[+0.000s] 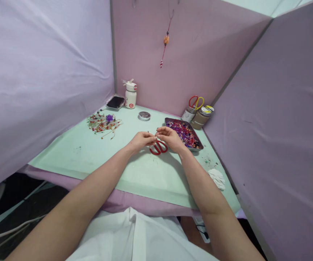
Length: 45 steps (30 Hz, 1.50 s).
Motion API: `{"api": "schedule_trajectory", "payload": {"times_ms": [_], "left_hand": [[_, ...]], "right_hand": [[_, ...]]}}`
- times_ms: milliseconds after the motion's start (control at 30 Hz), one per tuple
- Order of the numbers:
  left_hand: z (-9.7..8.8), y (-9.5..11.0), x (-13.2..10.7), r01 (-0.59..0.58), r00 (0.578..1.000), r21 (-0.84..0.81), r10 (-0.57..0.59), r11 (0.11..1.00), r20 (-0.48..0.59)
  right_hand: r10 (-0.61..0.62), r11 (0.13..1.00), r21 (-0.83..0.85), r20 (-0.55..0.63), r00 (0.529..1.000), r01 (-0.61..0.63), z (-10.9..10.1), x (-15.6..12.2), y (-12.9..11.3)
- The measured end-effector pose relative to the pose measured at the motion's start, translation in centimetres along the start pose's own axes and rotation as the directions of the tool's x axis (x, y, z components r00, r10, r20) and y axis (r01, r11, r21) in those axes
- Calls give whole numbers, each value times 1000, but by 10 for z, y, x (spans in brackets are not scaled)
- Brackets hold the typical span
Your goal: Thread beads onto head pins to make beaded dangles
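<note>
Above the middle of the table, my left hand (143,140) and my right hand (170,138) meet at the fingertips. Both are closed in a pinch; whatever lies between the fingers is too small to make out. Just below them on the cloth lie red-handled scissors (159,148), their blades hidden behind my hands. Right beyond my right hand stands a dark metal tray (200,148) heaped with purple, red and orange beads (183,133). A round spool (144,115) sits on the cloth beyond my left hand.
Beaded strings (102,123) lie at left. A phone (115,102) and white bottle (130,96) stand behind. Jars (202,116) and more scissors (196,102) are back right. A crumpled white cloth (216,178) lies right. A beaded cord (166,40) hangs against the pink wall.
</note>
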<state>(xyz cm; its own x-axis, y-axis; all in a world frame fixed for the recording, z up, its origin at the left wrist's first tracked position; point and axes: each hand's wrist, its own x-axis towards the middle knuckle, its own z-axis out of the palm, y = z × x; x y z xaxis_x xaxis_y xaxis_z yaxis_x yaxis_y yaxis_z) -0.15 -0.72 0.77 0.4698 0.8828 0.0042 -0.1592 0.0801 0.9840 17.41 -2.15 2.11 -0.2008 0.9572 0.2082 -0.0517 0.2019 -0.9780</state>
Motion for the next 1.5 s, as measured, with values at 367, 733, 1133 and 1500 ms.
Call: {"api": "schedule_trajectory", "payload": {"times_ms": [367, 733, 1133, 1500], "left_hand": [[5, 7, -3, -23, 998, 3, 23, 1000, -56], [2, 7, -3, -19, 998, 22, 20, 1000, -66], [0, 3, 0, -23, 998, 43, 25, 999, -65], [2, 5, -2, -9, 997, 26, 11, 1000, -71]], "right_hand": [[-193, 953, -282, -276, 942, 113, -28, 7, -9], [52, 278, -886, -371, 927, -370, -90, 0, -4], [240, 130, -932, -301, 923, -338, -75, -1, -5], [180, 171, -930, -295, 938, -325, -80, 2, 6]]}}
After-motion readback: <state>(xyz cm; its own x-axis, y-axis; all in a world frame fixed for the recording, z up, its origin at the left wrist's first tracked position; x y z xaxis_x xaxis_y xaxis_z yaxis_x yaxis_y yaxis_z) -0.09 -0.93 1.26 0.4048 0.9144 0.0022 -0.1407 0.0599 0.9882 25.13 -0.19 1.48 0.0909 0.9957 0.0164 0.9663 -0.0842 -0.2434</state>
